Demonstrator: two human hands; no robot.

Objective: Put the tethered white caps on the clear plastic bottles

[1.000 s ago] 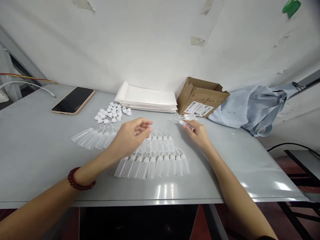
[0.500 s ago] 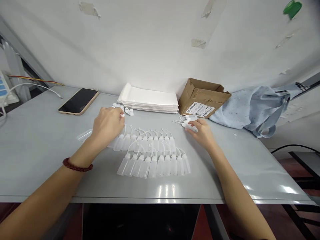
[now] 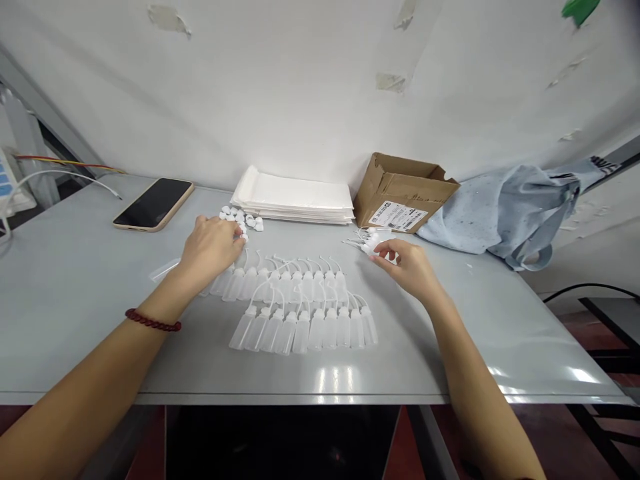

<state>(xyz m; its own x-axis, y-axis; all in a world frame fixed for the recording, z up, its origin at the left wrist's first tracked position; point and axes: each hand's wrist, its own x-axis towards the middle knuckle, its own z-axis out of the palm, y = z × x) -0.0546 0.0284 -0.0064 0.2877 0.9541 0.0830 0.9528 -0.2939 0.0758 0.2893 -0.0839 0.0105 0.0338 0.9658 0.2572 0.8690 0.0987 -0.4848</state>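
Observation:
My left hand [image 3: 213, 248] is palm down at the pile of small white caps [image 3: 240, 216]. Its bent fingers close on a white cap [image 3: 245, 237] at the pile's near edge; the thumb is mostly hidden. On the right, my right hand [image 3: 407, 267] pinches a small plastic squeeze bottle at a little heap of bottles [image 3: 370, 244], partly covered by the fingers. Between the hands, translucent squeeze bottles with thin curved spouts lie in two rows, a back row [image 3: 280, 285] and a front row [image 3: 305, 330]. Part of the back row's left end is behind my left wrist.
A phone [image 3: 155, 204] lies at the left. White padded envelopes [image 3: 295, 195] are stacked against the wall, beside an open cardboard box [image 3: 405, 193]. Light blue cloth [image 3: 485, 213] rests at the right. A clear plastic piece [image 3: 164, 270] is by my left forearm.
My left hand has drawn slightly back and left, uncovering more of the caps. My right hand stays at the bottle heap, its fingers more curled. The camera view has shifted slightly.

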